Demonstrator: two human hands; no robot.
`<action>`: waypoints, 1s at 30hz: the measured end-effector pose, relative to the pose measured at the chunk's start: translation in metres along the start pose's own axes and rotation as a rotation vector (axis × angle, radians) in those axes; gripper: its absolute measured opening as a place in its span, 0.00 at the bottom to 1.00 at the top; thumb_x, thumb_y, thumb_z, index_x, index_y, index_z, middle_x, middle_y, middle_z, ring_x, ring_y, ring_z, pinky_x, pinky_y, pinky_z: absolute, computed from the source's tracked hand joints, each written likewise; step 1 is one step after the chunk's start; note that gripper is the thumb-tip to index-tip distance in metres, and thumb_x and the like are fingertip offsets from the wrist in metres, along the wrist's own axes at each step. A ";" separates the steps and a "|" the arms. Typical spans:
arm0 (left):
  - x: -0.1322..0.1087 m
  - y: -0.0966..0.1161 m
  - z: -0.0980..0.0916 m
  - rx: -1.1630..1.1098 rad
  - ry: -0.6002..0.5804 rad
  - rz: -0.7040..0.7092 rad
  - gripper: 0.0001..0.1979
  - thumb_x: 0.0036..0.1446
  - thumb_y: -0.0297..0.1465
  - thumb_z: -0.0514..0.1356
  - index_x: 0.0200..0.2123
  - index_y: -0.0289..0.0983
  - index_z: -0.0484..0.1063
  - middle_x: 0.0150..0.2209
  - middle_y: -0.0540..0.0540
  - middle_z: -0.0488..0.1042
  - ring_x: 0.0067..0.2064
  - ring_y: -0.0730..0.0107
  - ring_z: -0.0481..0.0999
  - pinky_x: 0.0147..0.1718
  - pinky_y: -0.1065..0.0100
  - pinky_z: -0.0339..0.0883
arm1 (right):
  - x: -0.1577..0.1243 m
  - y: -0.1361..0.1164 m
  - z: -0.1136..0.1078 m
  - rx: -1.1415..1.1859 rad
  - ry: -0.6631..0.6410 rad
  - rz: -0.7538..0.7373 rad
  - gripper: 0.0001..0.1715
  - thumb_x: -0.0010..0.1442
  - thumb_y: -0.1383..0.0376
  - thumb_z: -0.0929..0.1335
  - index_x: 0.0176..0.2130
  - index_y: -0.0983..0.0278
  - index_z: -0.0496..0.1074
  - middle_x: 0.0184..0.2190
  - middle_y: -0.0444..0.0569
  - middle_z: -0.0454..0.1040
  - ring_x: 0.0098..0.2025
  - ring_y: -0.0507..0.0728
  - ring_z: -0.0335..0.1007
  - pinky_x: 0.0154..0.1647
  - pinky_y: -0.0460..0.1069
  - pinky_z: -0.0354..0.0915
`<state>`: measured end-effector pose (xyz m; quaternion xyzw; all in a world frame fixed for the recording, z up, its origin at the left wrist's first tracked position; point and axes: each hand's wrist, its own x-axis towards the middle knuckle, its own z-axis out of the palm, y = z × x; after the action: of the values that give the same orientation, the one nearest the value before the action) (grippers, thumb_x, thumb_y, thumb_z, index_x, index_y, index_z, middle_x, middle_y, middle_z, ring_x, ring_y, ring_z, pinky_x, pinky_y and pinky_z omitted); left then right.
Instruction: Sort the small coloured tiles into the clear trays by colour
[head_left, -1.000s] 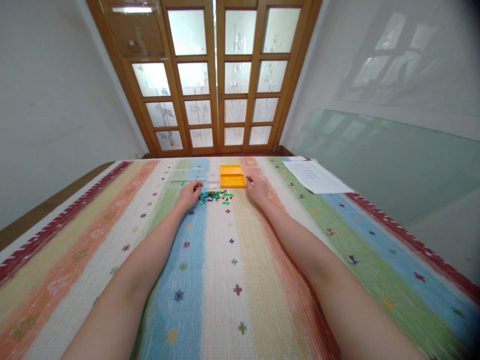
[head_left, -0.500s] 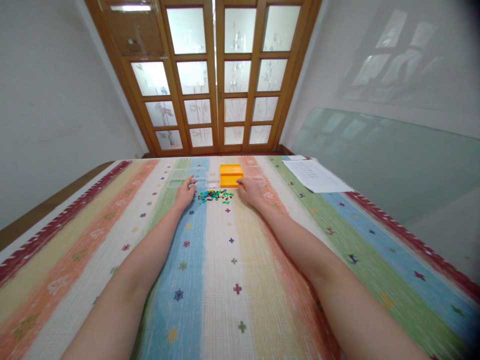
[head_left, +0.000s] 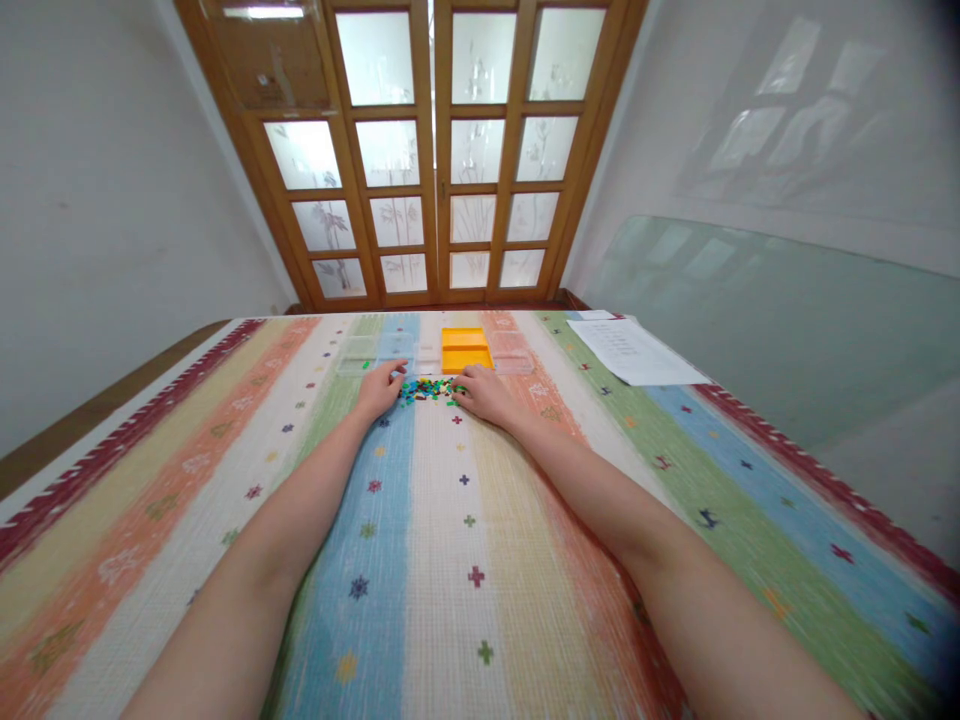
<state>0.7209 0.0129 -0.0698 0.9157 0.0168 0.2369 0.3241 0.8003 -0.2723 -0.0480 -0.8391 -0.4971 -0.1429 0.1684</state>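
Note:
A loose pile of small pieces [head_left: 427, 390] in green, blue, yellow and dark red lies on the striped tablecloth between my hands. My left hand [head_left: 381, 388] is at the pile's left edge, its fingers and thumb slightly apart with nothing visible between them. At the right edge, my right hand [head_left: 486, 394] has its fingers bent down onto the pieces; whatever its fingertips hold is too small to make out. Just behind the pile sits a yellow divided tray [head_left: 467, 349]. A clear tray [head_left: 390, 345] to its left has a green piece [head_left: 365, 366] in it.
Another clear tray [head_left: 514, 353] adjoins the yellow one on the right. White paper sheets [head_left: 637, 352] lie at the table's far right. Glass-paned wooden doors [head_left: 442, 190] stand beyond the table, and a glass panel [head_left: 720, 300] leans along the right wall.
My right hand has moved left and nearer, from the yellow tray's front corner to the pile. My left hand has shifted slightly right, away from the clear tray to the pile's edge.

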 end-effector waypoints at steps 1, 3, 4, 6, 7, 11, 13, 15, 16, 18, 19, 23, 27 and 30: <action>0.000 0.000 0.000 0.022 -0.006 0.022 0.21 0.63 0.29 0.56 0.58 0.39 0.76 0.50 0.44 0.80 0.39 0.65 0.76 0.48 0.61 0.70 | 0.000 0.000 0.001 0.007 0.000 -0.004 0.13 0.71 0.58 0.68 0.45 0.61 0.80 0.43 0.54 0.76 0.48 0.61 0.68 0.49 0.53 0.60; 0.000 0.002 0.000 0.072 -0.020 0.072 0.18 0.64 0.29 0.56 0.53 0.39 0.79 0.49 0.43 0.80 0.45 0.61 0.77 0.51 0.59 0.69 | 0.001 0.001 0.003 0.028 0.002 -0.006 0.12 0.70 0.59 0.68 0.44 0.61 0.80 0.43 0.54 0.76 0.48 0.61 0.68 0.48 0.52 0.60; 0.000 0.003 0.000 0.096 -0.028 0.098 0.17 0.64 0.29 0.56 0.51 0.39 0.80 0.49 0.43 0.80 0.47 0.60 0.77 0.53 0.59 0.69 | 0.001 0.002 0.004 0.040 0.006 -0.004 0.11 0.70 0.59 0.69 0.44 0.61 0.80 0.43 0.53 0.75 0.48 0.61 0.68 0.48 0.52 0.60; 0.000 0.005 0.000 0.134 -0.048 0.147 0.15 0.64 0.29 0.56 0.47 0.40 0.81 0.47 0.43 0.80 0.50 0.58 0.76 0.54 0.58 0.68 | 0.001 0.004 0.007 0.066 0.020 0.002 0.10 0.69 0.60 0.69 0.45 0.62 0.79 0.43 0.53 0.75 0.48 0.61 0.68 0.49 0.52 0.60; 0.000 0.006 0.000 0.148 -0.057 0.169 0.14 0.64 0.29 0.56 0.46 0.40 0.81 0.46 0.43 0.80 0.50 0.58 0.76 0.54 0.58 0.67 | 0.002 0.005 0.009 0.078 0.028 0.002 0.09 0.69 0.61 0.70 0.45 0.62 0.79 0.43 0.53 0.75 0.47 0.61 0.68 0.49 0.52 0.60; -0.001 0.012 -0.002 0.185 -0.100 0.232 0.12 0.62 0.29 0.57 0.41 0.39 0.81 0.41 0.44 0.79 0.47 0.59 0.75 0.51 0.59 0.67 | 0.002 0.008 0.013 0.118 0.029 -0.017 0.06 0.68 0.66 0.69 0.42 0.62 0.78 0.42 0.52 0.75 0.47 0.60 0.68 0.48 0.52 0.59; -0.001 0.016 -0.003 0.200 -0.136 0.238 0.11 0.60 0.28 0.57 0.39 0.39 0.81 0.39 0.45 0.79 0.44 0.60 0.75 0.49 0.60 0.67 | 0.002 0.009 0.013 0.131 0.023 -0.023 0.05 0.67 0.67 0.69 0.41 0.62 0.78 0.41 0.52 0.75 0.47 0.60 0.68 0.48 0.52 0.60; -0.002 0.019 -0.005 0.213 -0.181 0.244 0.10 0.59 0.27 0.57 0.36 0.39 0.80 0.37 0.45 0.78 0.42 0.61 0.74 0.46 0.61 0.66 | 0.001 0.011 0.013 0.142 0.018 -0.024 0.06 0.65 0.68 0.69 0.41 0.62 0.78 0.41 0.52 0.75 0.47 0.60 0.67 0.49 0.52 0.60; -0.003 0.022 -0.006 0.218 -0.203 0.252 0.10 0.58 0.27 0.58 0.36 0.39 0.80 0.37 0.46 0.78 0.41 0.61 0.74 0.46 0.61 0.66 | 0.001 0.012 0.013 0.146 0.013 -0.024 0.06 0.64 0.69 0.69 0.41 0.62 0.78 0.41 0.51 0.75 0.47 0.60 0.67 0.49 0.52 0.60; -0.004 0.026 -0.008 0.225 -0.243 0.281 0.09 0.58 0.27 0.58 0.34 0.40 0.80 0.37 0.45 0.78 0.41 0.61 0.74 0.45 0.61 0.66 | 0.000 0.015 0.011 0.153 0.006 -0.023 0.08 0.62 0.70 0.69 0.41 0.62 0.78 0.42 0.51 0.75 0.47 0.60 0.67 0.50 0.52 0.61; -0.004 0.028 -0.009 0.230 -0.257 0.296 0.09 0.57 0.28 0.58 0.33 0.39 0.79 0.37 0.45 0.78 0.41 0.60 0.74 0.45 0.61 0.65 | -0.001 0.016 0.011 0.156 0.006 -0.020 0.08 0.61 0.70 0.69 0.41 0.62 0.78 0.42 0.51 0.75 0.47 0.60 0.67 0.50 0.52 0.61; -0.005 0.033 -0.012 0.246 -0.288 0.339 0.06 0.57 0.29 0.59 0.32 0.39 0.77 0.37 0.45 0.77 0.41 0.60 0.73 0.44 0.61 0.65 | -0.003 0.019 0.008 0.162 0.009 -0.013 0.07 0.63 0.69 0.68 0.41 0.62 0.78 0.43 0.52 0.74 0.48 0.60 0.67 0.51 0.52 0.61; -0.004 0.033 -0.012 0.243 -0.305 0.341 0.06 0.57 0.30 0.60 0.33 0.39 0.77 0.38 0.44 0.77 0.42 0.60 0.74 0.46 0.61 0.66 | -0.003 0.018 0.007 0.153 -0.001 -0.005 0.08 0.64 0.68 0.68 0.42 0.62 0.78 0.44 0.52 0.74 0.48 0.60 0.67 0.50 0.52 0.62; -0.005 0.033 -0.013 0.232 -0.311 0.325 0.06 0.57 0.31 0.60 0.34 0.39 0.78 0.39 0.44 0.77 0.43 0.59 0.74 0.47 0.60 0.67 | -0.002 0.017 0.006 0.132 -0.008 0.018 0.09 0.61 0.69 0.68 0.42 0.63 0.77 0.43 0.52 0.74 0.48 0.61 0.67 0.50 0.52 0.61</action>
<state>0.7070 -0.0067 -0.0432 0.9630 -0.1534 0.1385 0.1730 0.8149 -0.2792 -0.0564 -0.8311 -0.4986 -0.1050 0.2228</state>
